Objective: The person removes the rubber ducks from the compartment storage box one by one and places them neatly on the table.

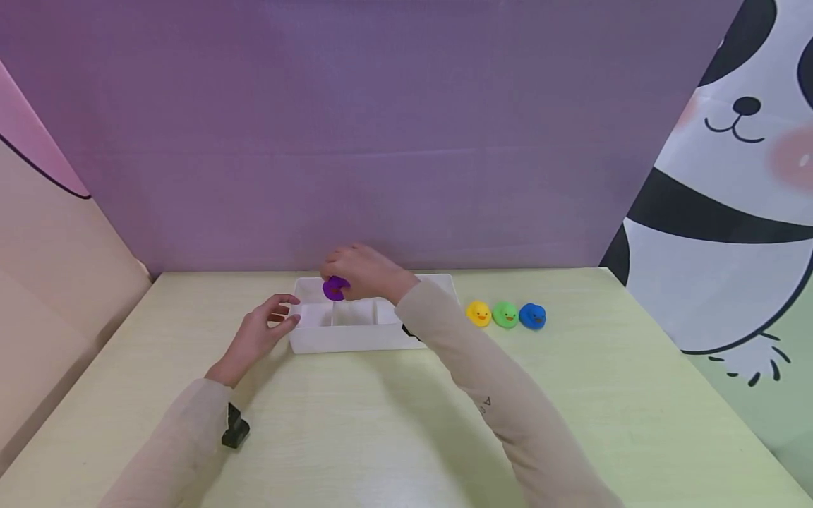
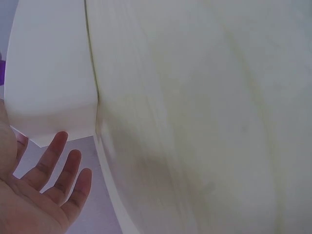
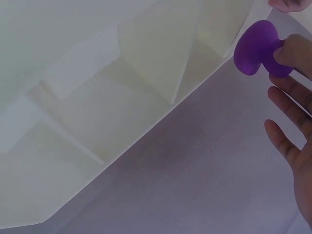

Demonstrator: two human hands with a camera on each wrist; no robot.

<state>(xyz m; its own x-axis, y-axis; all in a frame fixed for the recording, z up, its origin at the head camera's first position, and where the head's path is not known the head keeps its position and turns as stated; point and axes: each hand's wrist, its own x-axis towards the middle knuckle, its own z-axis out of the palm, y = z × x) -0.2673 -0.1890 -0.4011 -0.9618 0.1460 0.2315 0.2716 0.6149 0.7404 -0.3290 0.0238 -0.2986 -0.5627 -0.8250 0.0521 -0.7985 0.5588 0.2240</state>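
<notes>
My right hand (image 1: 368, 271) pinches a purple rubber duck (image 1: 334, 288) over the left part of a white divided box (image 1: 356, 342). The right wrist view shows the duck (image 3: 255, 46) held between thumb and fingertips, with the other fingers spread. At the box's left end is my left hand (image 1: 255, 337), its thumb and fingers apart and relaxed. Its fingertips lie right at the end wall (image 2: 53, 114) in the left wrist view. The right sleeve covers the box's right part.
To the right of the box, yellow (image 1: 479, 313), green (image 1: 506, 315) and blue (image 1: 533, 316) rubber ducks stand in a row on the pale wooden table (image 1: 305, 437). A purple cloth backdrop (image 1: 381, 127) rises behind the table's far edge.
</notes>
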